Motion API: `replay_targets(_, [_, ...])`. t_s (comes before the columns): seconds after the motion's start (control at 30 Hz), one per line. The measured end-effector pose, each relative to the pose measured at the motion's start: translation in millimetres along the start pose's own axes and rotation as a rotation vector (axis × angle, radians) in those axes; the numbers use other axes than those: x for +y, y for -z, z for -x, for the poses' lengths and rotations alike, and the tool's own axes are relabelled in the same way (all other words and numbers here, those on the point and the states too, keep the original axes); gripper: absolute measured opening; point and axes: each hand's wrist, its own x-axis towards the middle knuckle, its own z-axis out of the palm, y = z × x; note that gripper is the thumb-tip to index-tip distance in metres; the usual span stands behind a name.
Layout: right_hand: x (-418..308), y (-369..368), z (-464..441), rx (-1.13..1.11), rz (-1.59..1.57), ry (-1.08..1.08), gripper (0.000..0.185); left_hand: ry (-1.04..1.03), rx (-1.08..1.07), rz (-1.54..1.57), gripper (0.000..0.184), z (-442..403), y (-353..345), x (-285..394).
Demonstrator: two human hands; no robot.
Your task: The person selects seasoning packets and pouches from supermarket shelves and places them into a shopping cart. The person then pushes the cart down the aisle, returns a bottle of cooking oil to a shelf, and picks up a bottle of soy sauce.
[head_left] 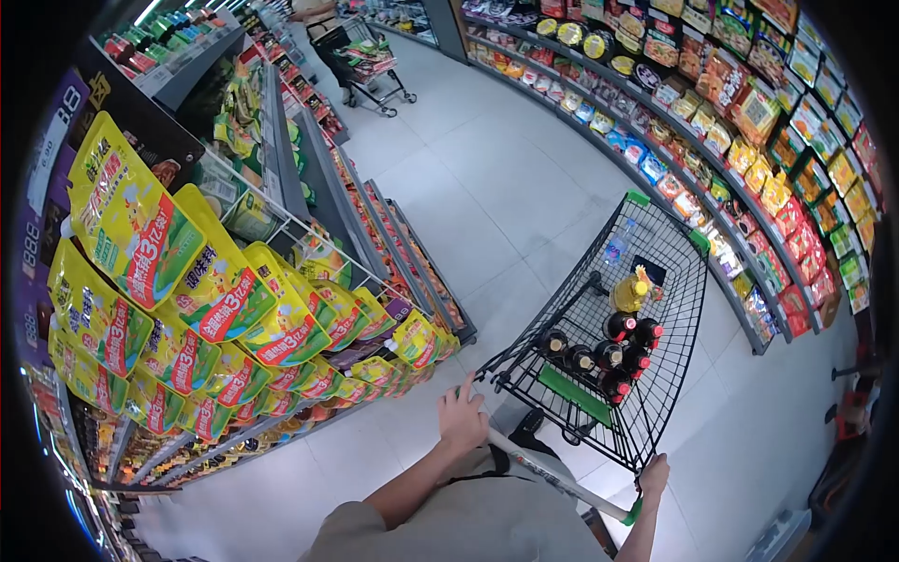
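Note:
A black wire shopping cart [688, 361] with a green-tipped handle [562, 480] stands in front of me. My left hand [462, 415] is at the handle's left end, its fingers spread; whether it touches the bar I cannot tell. At the cart's near right corner, my right hand [654, 474] is closed around the frame. Inside the cart are several dark bottles [611, 354], some with red caps, a bottle of yellow liquid [629, 294] and a clear plastic bottle [615, 249]. Close to my left arm hang yellow seasoning pouches [220, 286].
Shelves of packaged food [655, 112] curve along the right side. On the left, a shelf unit [309, 178] runs down the aisle. Pale floor tiles [468, 178] lie between them. Farther up, a person [314, 11] is beside another loaded cart [365, 61].

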Motion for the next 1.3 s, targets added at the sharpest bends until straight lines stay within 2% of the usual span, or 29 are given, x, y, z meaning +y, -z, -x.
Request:
replay_targets(0.03, [-17, 9, -6, -0.010, 0.006, -0.023, 0.026, 0.015, 0.007, -0.010, 0.035, -5, -1, 3])
replay_targets(0.1, [-4, -6, -43, 0.041, 0.062, 0.058, 0.026, 0.045, 0.015, -0.029, 0.034, -14, -2, 8])
replay_targets(0.23, [-77, 42, -56, -0.028, -0.013, 0.054, 0.028, 0.110, -0.012, -0.031, 0.036, -30, -2, 15])
replay_targets(0.3, [-71, 36, -84, -0.018, -0.059, 0.172, 0.029, 0.121, 0.002, -0.013, 0.036, -44, 0, 20])
replay_targets(0.33, [-92, 48, -86, -0.003, -0.083, 0.232, 0.030, 0.131, 0.007, -0.025, 0.036, -50, 0, 22])
replay_targets(0.37, [-108, 65, -82, -0.109, -0.162, 0.129, 0.034, 0.139, 0.012, -0.035, 0.036, -56, 0, 24])
replay_targets(0.47, [-75, 46, -110, 0.071, -0.306, 0.303, 0.033, 0.154, 0.053, -0.019, 0.034, -72, -2, 26])
replay_targets(0.5, [-81, 43, -112, 0.132, -0.294, 0.277, 0.031, 0.160, 0.080, -0.011, 0.034, -78, 1, 28])
replay_targets(0.6, [-111, 50, -120, 0.321, -0.112, 0.409, 0.028, 0.161, 0.134, -0.008, 0.034, -96, 9, 34])
replay_targets(0.63, [-140, 61, -117, 0.315, -0.151, 0.366, 0.025, 0.167, 0.159, 0.035, 0.034, -103, 5, 33])
replay_targets(0.73, [-168, 65, -151, 0.345, 0.051, 0.344, 0.027, 0.190, 0.208, 0.053, 0.034, -121, -4, 28])
replay_targets(0.97, [-208, 66, -229, 0.335, 0.097, 0.473, 0.024, 0.238, 0.417, 0.151, 0.032, -171, -6, 31])
replay_targets(1.3, [-309, 82, -309, 0.284, 0.114, 0.588, 0.027, 0.305, 0.384, 0.182, 0.031, -258, 13, 34])
